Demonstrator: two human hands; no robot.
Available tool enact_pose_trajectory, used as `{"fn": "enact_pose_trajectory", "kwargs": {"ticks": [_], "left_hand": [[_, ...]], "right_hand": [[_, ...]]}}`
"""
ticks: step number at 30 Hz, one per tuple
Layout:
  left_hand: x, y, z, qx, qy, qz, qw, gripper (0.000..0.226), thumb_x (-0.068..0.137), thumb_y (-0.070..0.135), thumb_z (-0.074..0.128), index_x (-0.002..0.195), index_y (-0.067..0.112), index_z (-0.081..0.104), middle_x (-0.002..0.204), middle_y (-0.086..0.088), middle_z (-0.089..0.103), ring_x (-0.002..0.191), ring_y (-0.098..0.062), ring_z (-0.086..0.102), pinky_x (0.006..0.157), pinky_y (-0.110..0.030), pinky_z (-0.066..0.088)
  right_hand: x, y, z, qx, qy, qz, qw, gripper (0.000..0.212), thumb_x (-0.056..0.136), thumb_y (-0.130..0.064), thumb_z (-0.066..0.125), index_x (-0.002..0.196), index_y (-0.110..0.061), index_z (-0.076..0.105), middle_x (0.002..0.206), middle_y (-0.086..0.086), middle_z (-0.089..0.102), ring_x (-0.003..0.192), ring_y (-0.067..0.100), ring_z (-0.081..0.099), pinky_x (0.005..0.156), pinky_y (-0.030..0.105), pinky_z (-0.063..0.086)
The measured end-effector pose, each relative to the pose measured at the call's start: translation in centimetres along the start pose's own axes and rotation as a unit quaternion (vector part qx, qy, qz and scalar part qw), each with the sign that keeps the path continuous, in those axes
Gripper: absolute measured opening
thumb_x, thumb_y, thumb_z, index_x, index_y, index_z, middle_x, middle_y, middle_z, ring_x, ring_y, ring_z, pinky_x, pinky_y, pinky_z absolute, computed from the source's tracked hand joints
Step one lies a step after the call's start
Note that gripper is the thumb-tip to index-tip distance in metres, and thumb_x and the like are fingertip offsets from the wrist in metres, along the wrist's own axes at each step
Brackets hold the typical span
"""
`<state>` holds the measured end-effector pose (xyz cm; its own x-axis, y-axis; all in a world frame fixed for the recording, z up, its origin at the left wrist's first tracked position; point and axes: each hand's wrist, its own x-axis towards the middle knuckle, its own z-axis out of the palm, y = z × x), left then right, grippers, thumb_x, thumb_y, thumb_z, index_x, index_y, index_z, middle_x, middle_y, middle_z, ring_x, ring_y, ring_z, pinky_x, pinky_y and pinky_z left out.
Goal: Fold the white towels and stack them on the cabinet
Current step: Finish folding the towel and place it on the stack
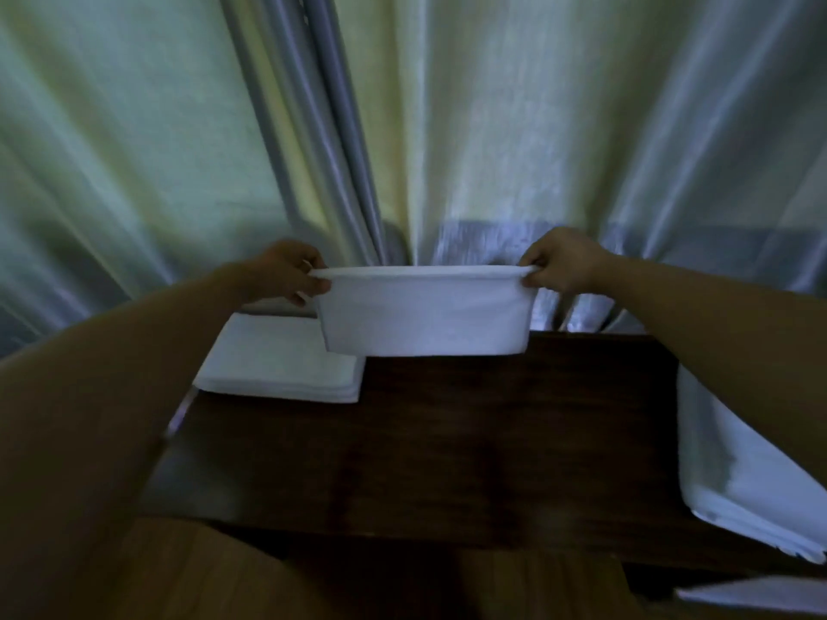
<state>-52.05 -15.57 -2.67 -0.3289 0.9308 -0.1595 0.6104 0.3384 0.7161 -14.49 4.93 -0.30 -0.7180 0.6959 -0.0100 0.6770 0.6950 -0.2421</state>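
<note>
Item: towel [424, 316], white, half-folded. I held it stretched in the air above the cabinet [447, 440], left hand [291, 272] and right hand [561, 267] each pinching a top corner, probably to square the edges. Folded stack [282, 360] sat back-left; more unfolded cloth [734, 476] draped right.

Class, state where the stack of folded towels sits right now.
In the head view, the stack of folded towels sits on the far left corner of the dark cabinet, below the left hand.

Your left hand [293, 272] and right hand [559, 266] pinch a folded white towel [425, 311] above the dark cabinet [447, 440]. A folded stack [282, 364] sits at its left rear corner.
</note>
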Motion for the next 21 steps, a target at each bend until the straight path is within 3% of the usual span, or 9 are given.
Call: {"fn": "enact_pose_trajectory", "kwargs": {"ticks": [7, 13, 17, 21], "left_hand": [[-3.6, 0.0, -8.8, 0.064, 0.067, 0.043, 0.995, 0.015, 0.082, 0.006, 0.082, 0.078, 0.01, 0.068, 0.075, -0.011, 0.062, 0.065, -0.02, 0.066, 0.057, -0.031, 0.062], [-6.4, -1.2, -12.4, 0.139, 0.119, 0.051, 0.982, 0.013, 0.085, 0.011, 0.08, 0.084, 0.011, 0.067, 0.086, -0.014, 0.065, 0.074, -0.024, 0.065, 0.069, -0.044, 0.064], [-7.2, -2.7, -13.9, 0.154, 0.161, 0.034, 0.974, 0.015, 0.085, 0.015, 0.08, 0.086, 0.01, 0.066, 0.09, -0.021, 0.067, 0.076, -0.032, 0.067, 0.067, -0.048, 0.064], [-8.0, -4.9, -14.2, 0.133, 0.192, -0.011, 0.972, 0.015, 0.084, 0.015, 0.081, 0.081, 0.015, 0.066, 0.083, -0.02, 0.07, 0.071, -0.035, 0.07, 0.062, -0.048, 0.064]], "right_hand": [[2.0, -6.2, -4.1, 0.012, 0.039, -0.045, 0.998, 0.02, 0.083, -0.015, 0.076, 0.102, -0.016, 0.082, 0.081, -0.001, 0.074, 0.077, 0.018, 0.067, 0.071, 0.027, 0.047], [3.6, -10.6, -4.1, -0.003, 0.045, -0.106, 0.993, 0.018, 0.086, -0.013, 0.072, 0.102, -0.011, 0.081, 0.095, 0.008, 0.078, 0.078, 0.018, 0.063, 0.074, 0.029, 0.046], [5.3, -12.8, -3.8, -0.005, 0.038, -0.135, 0.99, 0.016, 0.087, -0.015, 0.072, 0.098, -0.008, 0.081, 0.095, 0.007, 0.078, 0.077, 0.018, 0.063, 0.071, 0.026, 0.041], [7.1, -14.7, -3.0, 0.01, 0.017, -0.149, 0.989, 0.019, 0.087, -0.013, 0.07, 0.102, -0.006, 0.081, 0.1, 0.006, 0.078, 0.083, 0.017, 0.065, 0.076, 0.028, 0.047]]}}
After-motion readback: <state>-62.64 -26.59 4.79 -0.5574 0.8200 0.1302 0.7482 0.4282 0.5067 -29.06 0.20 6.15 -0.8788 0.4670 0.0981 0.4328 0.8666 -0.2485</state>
